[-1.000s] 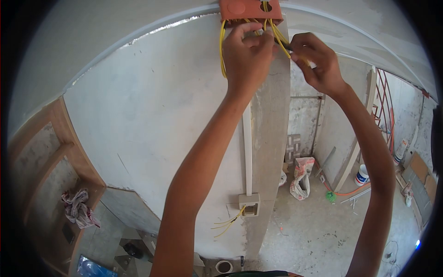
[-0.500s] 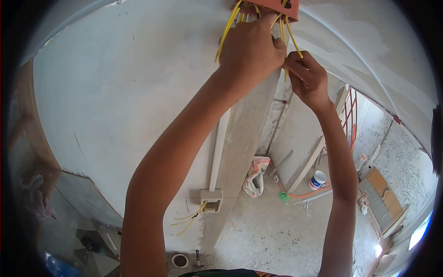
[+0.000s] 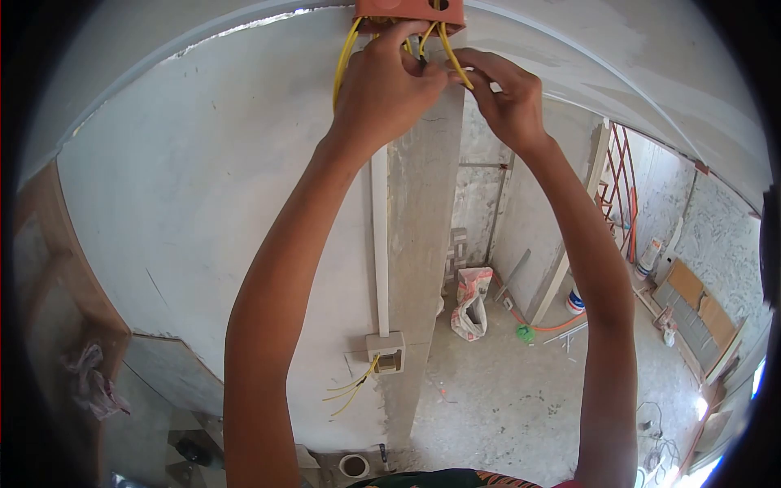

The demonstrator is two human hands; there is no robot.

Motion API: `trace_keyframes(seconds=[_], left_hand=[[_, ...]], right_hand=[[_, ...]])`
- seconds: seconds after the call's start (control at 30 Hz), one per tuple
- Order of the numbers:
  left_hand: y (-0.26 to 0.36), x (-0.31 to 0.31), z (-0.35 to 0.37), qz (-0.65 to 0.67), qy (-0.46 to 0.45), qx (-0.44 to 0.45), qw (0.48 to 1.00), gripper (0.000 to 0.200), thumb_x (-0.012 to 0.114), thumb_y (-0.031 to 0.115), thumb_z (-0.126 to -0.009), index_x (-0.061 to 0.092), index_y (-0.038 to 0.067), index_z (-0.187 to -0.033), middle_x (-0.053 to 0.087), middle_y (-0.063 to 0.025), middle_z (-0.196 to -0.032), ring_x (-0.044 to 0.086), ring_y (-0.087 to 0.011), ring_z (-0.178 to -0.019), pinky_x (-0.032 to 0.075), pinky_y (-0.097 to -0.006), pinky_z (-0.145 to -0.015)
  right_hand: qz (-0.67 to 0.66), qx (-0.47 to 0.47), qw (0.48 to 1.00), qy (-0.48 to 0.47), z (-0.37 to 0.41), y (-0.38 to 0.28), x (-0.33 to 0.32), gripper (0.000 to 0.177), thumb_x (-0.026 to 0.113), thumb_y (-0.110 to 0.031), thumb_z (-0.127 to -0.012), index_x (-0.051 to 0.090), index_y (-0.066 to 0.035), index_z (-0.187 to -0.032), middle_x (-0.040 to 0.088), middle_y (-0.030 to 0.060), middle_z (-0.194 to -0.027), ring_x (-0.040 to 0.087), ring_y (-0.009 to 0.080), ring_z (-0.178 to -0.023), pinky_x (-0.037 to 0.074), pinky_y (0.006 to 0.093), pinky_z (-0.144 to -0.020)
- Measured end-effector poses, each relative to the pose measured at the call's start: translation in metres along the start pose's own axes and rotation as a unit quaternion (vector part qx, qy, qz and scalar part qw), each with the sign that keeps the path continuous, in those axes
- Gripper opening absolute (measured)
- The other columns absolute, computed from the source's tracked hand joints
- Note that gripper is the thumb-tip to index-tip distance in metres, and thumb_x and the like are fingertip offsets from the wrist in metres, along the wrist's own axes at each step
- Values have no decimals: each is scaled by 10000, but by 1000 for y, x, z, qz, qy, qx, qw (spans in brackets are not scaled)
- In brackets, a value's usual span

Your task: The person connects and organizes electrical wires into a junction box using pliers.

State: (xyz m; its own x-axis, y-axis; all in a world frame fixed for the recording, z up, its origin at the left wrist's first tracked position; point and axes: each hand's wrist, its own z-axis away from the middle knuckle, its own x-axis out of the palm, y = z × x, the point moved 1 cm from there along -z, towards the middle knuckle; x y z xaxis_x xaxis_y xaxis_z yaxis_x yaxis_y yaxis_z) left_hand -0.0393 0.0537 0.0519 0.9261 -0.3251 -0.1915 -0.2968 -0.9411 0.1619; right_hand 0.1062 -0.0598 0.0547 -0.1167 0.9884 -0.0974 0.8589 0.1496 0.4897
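An orange-red box point(image 3: 399, 10) is fixed overhead at the top centre, with yellow wires point(image 3: 343, 69) hanging from its lower opening. Just beneath it, my left hand point(image 3: 386, 89) is closed among the wires, its fingers reaching up to the box's edge. My right hand point(image 3: 506, 93) is to its right, thumb and forefinger pinched close to my left fingertips, beside a yellow wire point(image 3: 455, 58) that hangs in front. A short dark piece shows between the hands. What lies inside either grip is hidden.
Below on the wall, a white conduit point(image 3: 380, 244) runs down to a white box point(image 3: 386, 352) with loose yellow wires point(image 3: 350, 392). A sack point(image 3: 470, 305) and a white-and-blue bucket point(image 3: 575, 301) stand on the floor. Boards point(image 3: 695, 313) lean at the right.
The view has shifted, so the box and both hands appear further left. My right hand has moved up nearer the box, its fingers now level with my left thumb.
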Motion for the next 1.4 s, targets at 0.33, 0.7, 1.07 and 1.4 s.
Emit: trace_keyframes(seconds=[0.33, 0.7, 1.07, 1.4], left_hand=[[19, -14, -6, 68, -56, -85, 992, 494, 649, 224, -782, 582, 48, -1238, 688, -81, -740, 671, -196, -718, 504, -341, -699], [29, -19, -5, -197, -116, -55, 972, 528, 596, 209, -853, 460, 123, -1356, 694, -106, -815, 675, -258, -786, 504, -392, -756], [13, -24, -10, -188, -77, 23, 979, 499, 606, 125, -834, 503, 126, -1322, 644, -73, -876, 638, -196, -741, 502, -342, -730], [11, -28, -11, -45, -92, -5, 995, 465, 556, 121, -813, 545, 73, -1276, 609, -89, -916, 613, -175, -784, 490, -344, -711]], right_hand=[[65, -37, 997, 24, -6, -9, 14, 190, 689, 7, -739, 665, -73, -910, 683, 16, -899, 608, 230, -770, 533, 339, -658], [191, -134, 969, -82, 1, 5, 8, 175, 725, -105, -704, 691, -107, -876, 606, -54, -987, 565, 161, -847, 538, 311, -688], [158, -7, 987, 1, 5, -5, 37, 173, 674, -28, -615, 651, -55, -785, 533, 39, -826, 553, 234, -771, 496, 360, -705], [105, 74, 991, 47, 4, -14, 36, 148, 651, -33, -647, 652, -34, -795, 561, 76, -822, 619, 264, -743, 528, 385, -635]])
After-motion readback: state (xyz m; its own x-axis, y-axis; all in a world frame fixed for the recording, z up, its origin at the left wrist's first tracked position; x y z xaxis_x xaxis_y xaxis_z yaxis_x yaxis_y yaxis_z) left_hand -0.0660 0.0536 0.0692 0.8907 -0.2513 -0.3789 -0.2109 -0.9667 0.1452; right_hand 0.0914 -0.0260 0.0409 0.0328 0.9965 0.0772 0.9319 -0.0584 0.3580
